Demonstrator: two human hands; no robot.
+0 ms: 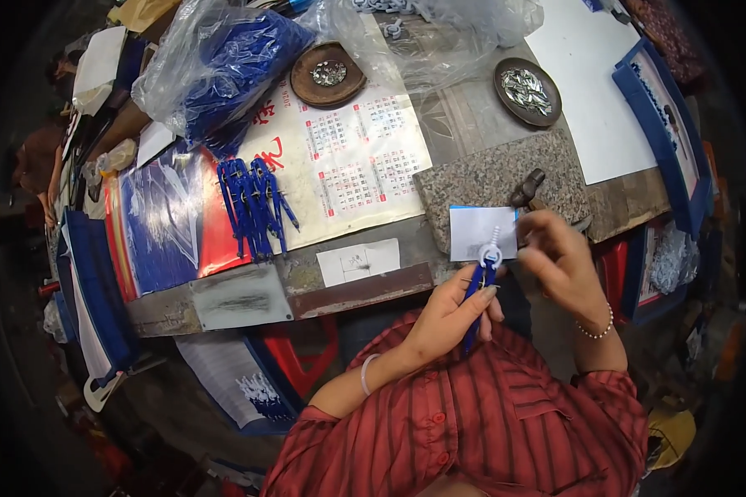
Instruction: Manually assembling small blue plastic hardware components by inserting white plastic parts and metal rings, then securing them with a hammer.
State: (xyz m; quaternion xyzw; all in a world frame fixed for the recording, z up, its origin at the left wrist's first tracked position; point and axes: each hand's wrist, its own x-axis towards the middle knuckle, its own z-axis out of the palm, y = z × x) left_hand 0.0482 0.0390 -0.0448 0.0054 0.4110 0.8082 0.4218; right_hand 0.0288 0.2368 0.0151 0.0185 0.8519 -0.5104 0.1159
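Observation:
My left hand (460, 308) is closed around a blue drawing compass (483, 286). A pale ring-shaped head with a ridged stem tops the compass, and its blue legs point down toward my shirt. Just right of it, my right hand (562, 258) is raised with thumb and fingers apart, slightly blurred; I see nothing between them. Beyond that hand, a hammer (528, 189) lies on a speckled stone slab (472, 186), its handle partly hidden. A white paper pad with a blue edge (471, 230) rests on the slab's near side, behind the ring.
Several blue compasses (253, 207) lie piled on a printed calendar sheet (373, 207) to the left. Small metal pieces fill a round brown dish (307, 91) and a dark bowl (514, 108). A plastic bag of blue parts (232, 74) sits far left; blue trays (667, 124) flank the table.

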